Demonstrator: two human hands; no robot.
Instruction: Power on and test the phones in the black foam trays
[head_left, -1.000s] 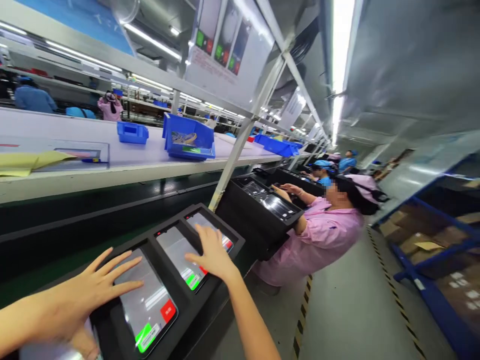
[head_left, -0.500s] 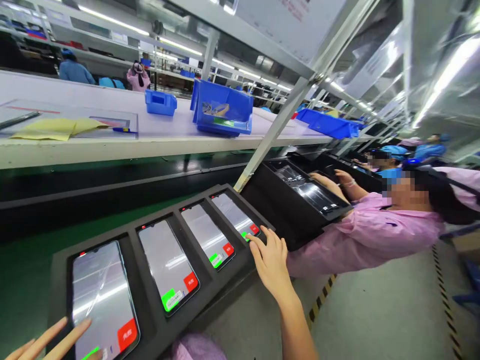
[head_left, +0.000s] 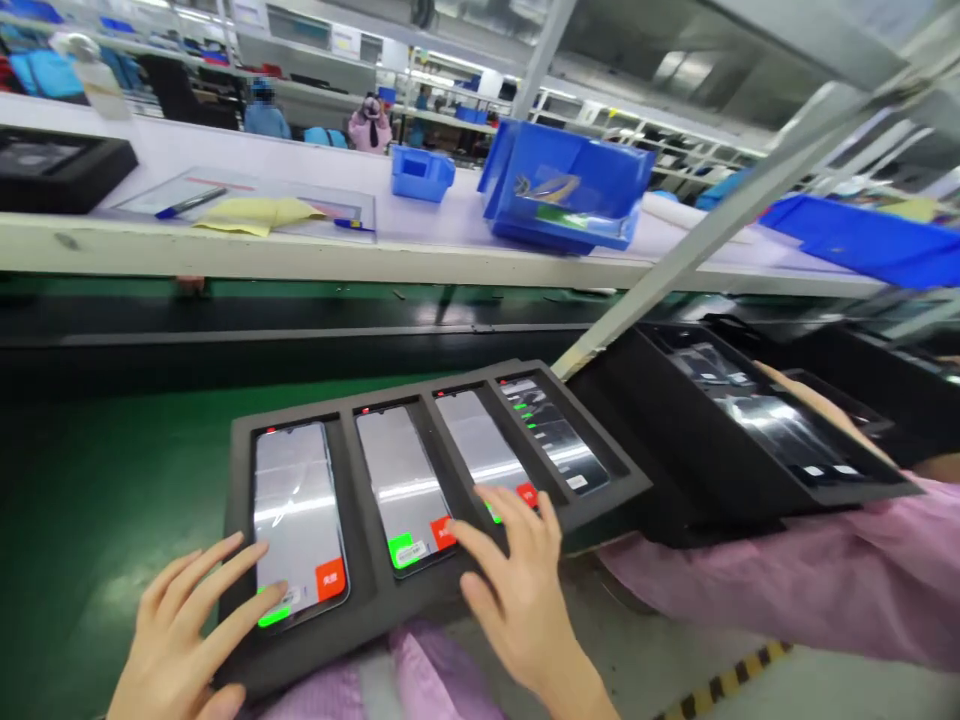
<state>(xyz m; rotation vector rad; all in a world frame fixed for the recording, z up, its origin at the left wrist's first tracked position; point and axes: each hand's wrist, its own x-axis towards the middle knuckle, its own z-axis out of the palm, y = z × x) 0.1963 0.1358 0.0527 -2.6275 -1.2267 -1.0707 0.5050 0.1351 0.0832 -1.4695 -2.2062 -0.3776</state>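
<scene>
A dark tray [head_left: 375, 610] lies in front of me with several phones side by side in its slots. My left hand [head_left: 184, 640] rests at the tray's near left corner, fingers spread, a fingertip on the green button of the leftmost phone [head_left: 296, 515]. My right hand [head_left: 517, 590] lies flat and spread over the tray's near edge, its fingertips on the bottom of the third phone [head_left: 484, 450]. Between them sits the second phone [head_left: 401, 485] showing green and red buttons. The rightmost phone [head_left: 555, 435] shows a list screen. Neither hand holds anything.
A green conveyor belt [head_left: 112, 470] runs behind the tray. To the right a co-worker in a pink sleeve [head_left: 787, 590] works at another black tray [head_left: 750, 450]. The white shelf [head_left: 420, 255] above carries blue bins [head_left: 566, 195], a yellow cloth [head_left: 255, 213] and a slanted metal post [head_left: 720, 240].
My view has turned left and down onto the tray. My left hand has come forward onto the leftmost phone. My right hand has moved left from the rightmost phone to the third one.
</scene>
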